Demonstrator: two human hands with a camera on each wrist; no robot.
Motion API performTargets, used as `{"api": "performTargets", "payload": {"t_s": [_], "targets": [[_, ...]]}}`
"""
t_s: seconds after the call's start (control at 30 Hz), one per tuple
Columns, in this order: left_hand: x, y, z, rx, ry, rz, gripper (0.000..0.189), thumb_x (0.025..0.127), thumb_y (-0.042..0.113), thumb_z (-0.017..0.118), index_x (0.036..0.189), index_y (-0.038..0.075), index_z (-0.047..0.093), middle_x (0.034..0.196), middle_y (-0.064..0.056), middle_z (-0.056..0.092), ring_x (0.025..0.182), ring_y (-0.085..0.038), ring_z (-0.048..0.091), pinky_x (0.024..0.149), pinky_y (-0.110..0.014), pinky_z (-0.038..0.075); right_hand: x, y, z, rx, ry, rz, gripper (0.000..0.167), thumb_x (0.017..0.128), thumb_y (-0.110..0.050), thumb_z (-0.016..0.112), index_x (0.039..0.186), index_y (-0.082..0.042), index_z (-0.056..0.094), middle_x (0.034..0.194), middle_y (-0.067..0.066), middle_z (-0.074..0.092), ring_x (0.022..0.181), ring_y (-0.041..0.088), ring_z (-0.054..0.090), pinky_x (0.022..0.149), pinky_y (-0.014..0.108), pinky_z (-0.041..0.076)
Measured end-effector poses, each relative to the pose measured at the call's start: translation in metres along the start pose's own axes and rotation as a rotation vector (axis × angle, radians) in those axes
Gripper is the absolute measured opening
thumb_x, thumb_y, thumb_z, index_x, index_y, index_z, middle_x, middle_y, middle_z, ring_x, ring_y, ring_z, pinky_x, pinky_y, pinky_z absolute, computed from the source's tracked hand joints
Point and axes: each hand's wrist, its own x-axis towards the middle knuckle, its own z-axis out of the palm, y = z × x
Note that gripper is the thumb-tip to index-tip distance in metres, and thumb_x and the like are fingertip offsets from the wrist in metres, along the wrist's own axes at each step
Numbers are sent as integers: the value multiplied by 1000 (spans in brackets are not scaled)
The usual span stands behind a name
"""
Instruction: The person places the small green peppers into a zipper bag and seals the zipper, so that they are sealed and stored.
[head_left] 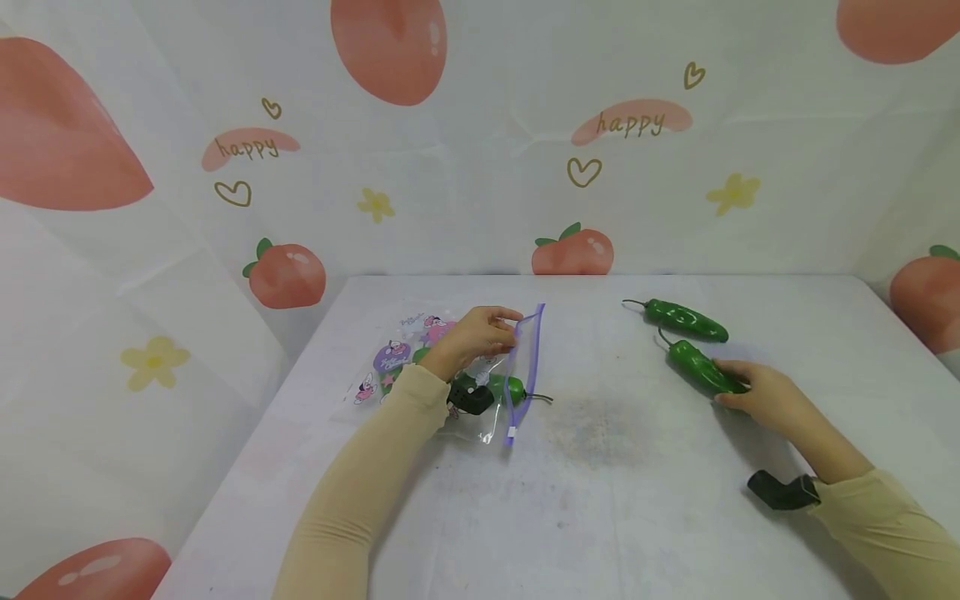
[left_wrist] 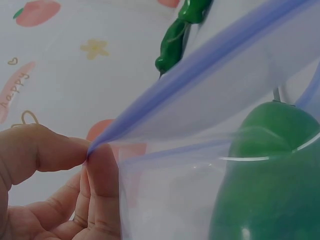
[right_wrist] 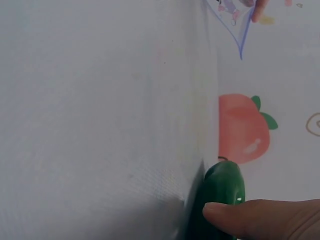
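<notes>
A clear zip bag (head_left: 392,357) with purple edging and cartoon prints lies left of the middle of the table. In the left wrist view, thumb and index finger of my left hand (head_left: 480,335) pinch the purple rim (left_wrist: 150,107), and the mouth gapes apart. Inside the bag is a green chili pepper (head_left: 516,388), its stem poking out past the mouth. On the right, my right hand (head_left: 776,404) grips another green chili pepper (head_left: 701,367) by its lower end; the thumb (right_wrist: 255,215) lies across it in the right wrist view.
A further green chili pepper (head_left: 686,321) lies just behind the gripped one. Dark wrist mounts (head_left: 783,492) stick out from both sleeves. A white cloth with peach prints (head_left: 480,192) hangs behind the white table (head_left: 600,517).
</notes>
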Motion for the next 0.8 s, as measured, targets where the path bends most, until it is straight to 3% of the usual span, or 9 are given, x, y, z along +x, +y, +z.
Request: {"api": "performTargets", "payload": {"t_s": [0.8], "targets": [[1, -2, 0, 6, 6, -5, 47, 86, -4, 62, 132, 5, 56, 102, -9, 58, 77, -16, 61, 61, -20, 48, 3, -8, -1, 18, 24, -1, 61, 87, -20, 69, 135, 9, 46, 131, 42, 43, 117, 58, 43, 91, 68, 37]]}}
